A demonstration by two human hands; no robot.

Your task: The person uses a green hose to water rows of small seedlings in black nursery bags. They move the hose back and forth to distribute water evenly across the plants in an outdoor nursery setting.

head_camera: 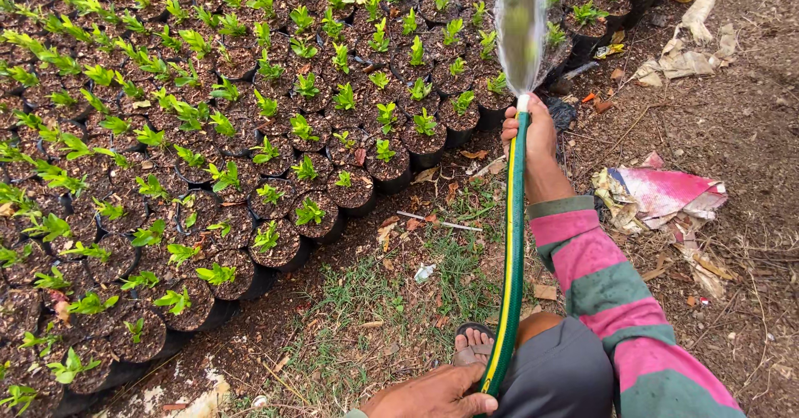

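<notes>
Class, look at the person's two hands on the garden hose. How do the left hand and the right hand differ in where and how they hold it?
The right hand grips the hose at its tip, where water sprays out; the left hand holds it low down, near the knee. The right arm is stretched out, in a striped sleeve; the left shows no sleeve. Both are closed around the hose.

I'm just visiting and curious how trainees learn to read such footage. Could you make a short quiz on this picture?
1. True or false: the right hand grips the spraying end of the green hose.
2. Where does the left hand hold the hose? A) lower down B) at the tip
3. What does the water spray fall on?

Key: 1 true; 2 A; 3 seedlings in black grow bags.
</notes>
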